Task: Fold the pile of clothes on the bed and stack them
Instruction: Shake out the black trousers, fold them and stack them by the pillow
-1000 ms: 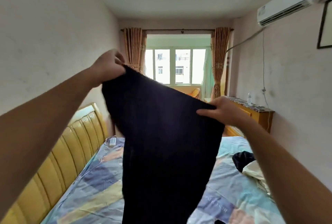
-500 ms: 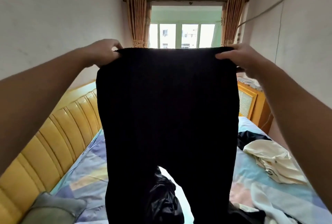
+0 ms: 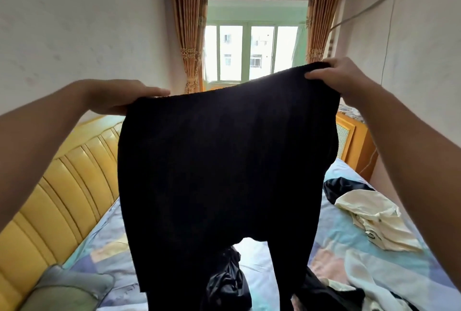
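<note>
Left hand [image 3: 117, 97] takes its grip on the left corner of the waistband of the black trousers [image 3: 224, 173], thumb laid out straight along the top edge and the fingers hidden behind the cloth, so the grip is on fabric, not spread wide. Below and to the left of that grip runs the yellow padded headboard [image 3: 62, 186], with a grey-green pillow [image 3: 67, 288] at its foot. Between the two grips the trousers hang spread in the air above the bed [image 3: 334, 231], waistband sloping up toward the right, the two legs parting low down. Under the fork of the legs lies a crumpled black garment [image 3: 227, 278] on the patterned sheet. Right hand [image 3: 341, 77] pinches the right corner of the waistband, higher than the left grip, thumb in front and fingers curled over the top edge. Below the right grip a dark garment [image 3: 341, 187] and a cream garment [image 3: 371, 221] lie touching on the bed, and a pale garment [image 3: 384, 278] is spread nearer the camera.
</note>
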